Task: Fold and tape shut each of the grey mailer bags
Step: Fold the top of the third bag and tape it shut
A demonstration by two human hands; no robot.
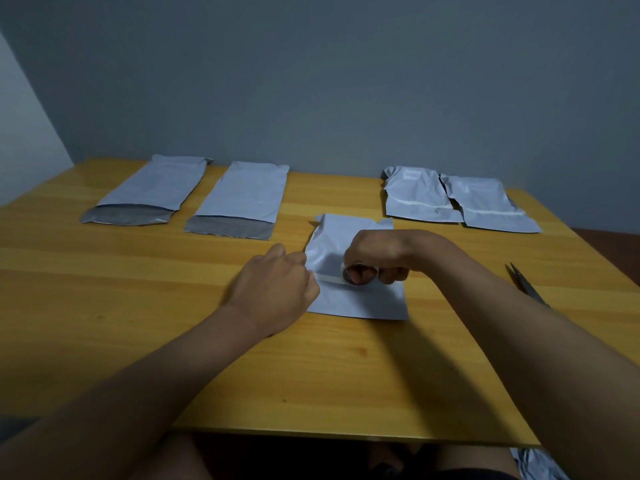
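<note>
five grey bags on the table, one under the hands

two unfolded bags lie at the far left of the wooden table (pixel 104 278): the far-left bag (pixel 152 188) and the second bag (pixel 242 199), each with its dark flap open toward the person. next comes the left hand (pixel 277 289), fingers curled, pinching the free end of a strip of tape (pixel 329 278) at the left edge of the folded bag (pixel 356 299) in the middle. just right of it the right hand (pixel 377 254) grips the tape roll (pixel 358 274), fingers through its core, held over that bag. farther back on the right lie two taped bags (pixel 419 199), side by side and overlapping, each with a pale strip across. scissors (pixel 526 285) rest near the right edge.
</note>
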